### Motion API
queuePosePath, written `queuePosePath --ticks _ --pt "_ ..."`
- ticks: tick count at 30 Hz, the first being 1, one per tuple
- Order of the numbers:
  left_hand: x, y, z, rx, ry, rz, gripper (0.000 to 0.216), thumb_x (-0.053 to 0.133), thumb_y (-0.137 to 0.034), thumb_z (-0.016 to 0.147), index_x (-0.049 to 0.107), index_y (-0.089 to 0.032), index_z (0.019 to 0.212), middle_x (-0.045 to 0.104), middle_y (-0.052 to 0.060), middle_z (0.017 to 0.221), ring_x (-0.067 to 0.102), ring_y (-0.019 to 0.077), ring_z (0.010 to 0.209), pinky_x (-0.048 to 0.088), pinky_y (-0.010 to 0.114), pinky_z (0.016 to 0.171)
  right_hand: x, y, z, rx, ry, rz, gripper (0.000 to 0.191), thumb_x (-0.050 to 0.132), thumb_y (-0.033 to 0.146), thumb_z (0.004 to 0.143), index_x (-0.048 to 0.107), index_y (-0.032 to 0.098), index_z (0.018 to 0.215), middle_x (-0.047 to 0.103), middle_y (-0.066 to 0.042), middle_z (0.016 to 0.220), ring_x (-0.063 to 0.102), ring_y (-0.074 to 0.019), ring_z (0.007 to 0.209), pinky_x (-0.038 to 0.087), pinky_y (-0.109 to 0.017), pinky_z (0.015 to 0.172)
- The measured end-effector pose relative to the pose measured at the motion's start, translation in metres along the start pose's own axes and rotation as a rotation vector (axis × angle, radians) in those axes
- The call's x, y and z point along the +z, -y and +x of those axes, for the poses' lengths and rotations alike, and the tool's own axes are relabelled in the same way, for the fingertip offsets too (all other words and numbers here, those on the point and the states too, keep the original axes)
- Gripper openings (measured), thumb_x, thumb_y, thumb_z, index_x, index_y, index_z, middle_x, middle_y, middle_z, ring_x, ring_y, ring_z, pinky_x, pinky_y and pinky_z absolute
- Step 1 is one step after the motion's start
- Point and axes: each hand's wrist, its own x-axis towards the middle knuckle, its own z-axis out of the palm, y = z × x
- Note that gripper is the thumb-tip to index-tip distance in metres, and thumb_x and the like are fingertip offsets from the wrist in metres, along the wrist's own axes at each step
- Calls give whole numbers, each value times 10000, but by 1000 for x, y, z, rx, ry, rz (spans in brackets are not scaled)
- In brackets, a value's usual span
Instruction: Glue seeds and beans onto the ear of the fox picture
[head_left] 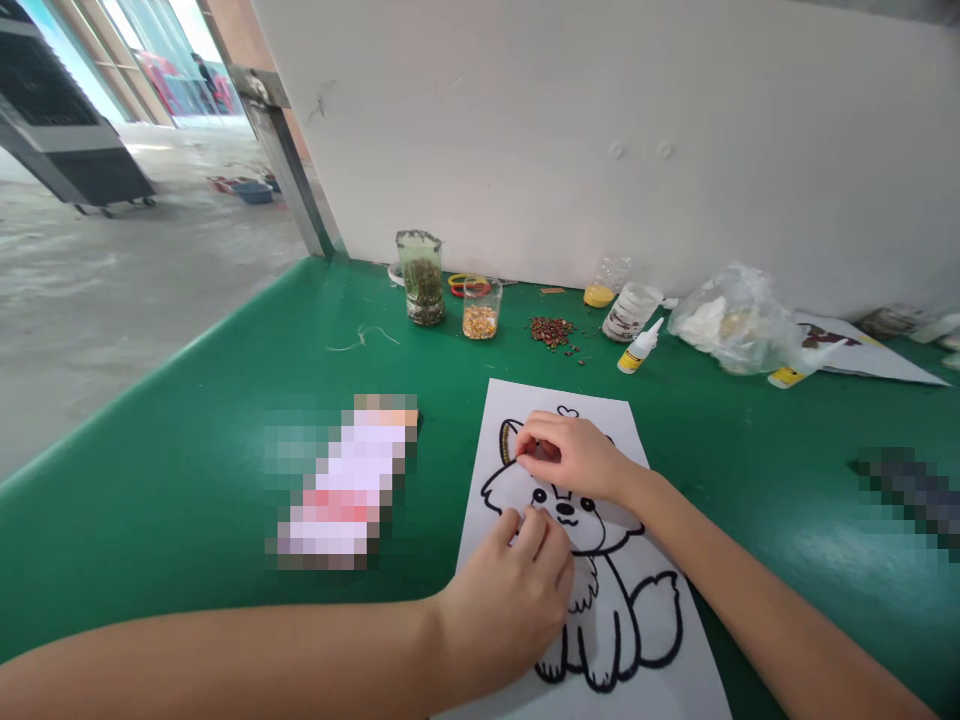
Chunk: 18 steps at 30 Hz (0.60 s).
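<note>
A white sheet (660,690) with a black-outlined drawing of a fluffy animal, like a fox or puppy, lies on the green table. Inside its left ear (507,443) is a yellowish, grainy filling. My right hand (574,455) reaches over the head of the drawing, thumb and fingertips pinched together beside that ear. Whatever sits in this pinch is too small to make out. Lower down, over the animal's cheek and chest, my left hand (514,590) is closed with its fingers curled together. Its fingertips hide anything held there.
A pixelated phone-like object (349,485) lies left of the sheet. Along the wall stand a green cup (422,280), a cup of corn kernels (481,312), a reddish-brown seed pile (551,332), a jar (631,312), a glue bottle (640,348) and a plastic bag (735,320). A dark pixelated object (915,490) lies right.
</note>
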Motion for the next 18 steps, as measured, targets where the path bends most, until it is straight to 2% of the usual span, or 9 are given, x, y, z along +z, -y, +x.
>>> queuePosePath --ticks 18 --pt "1 -2 -1 0 -8 8 278 399 -194 857 602 -78 1007 598 144 1040 552 268 926 431 372 770 0 -1 1 -27 4 -17 84 527 147 786 585 206 780 600 12 835 512 -87 651 362 -215 598"
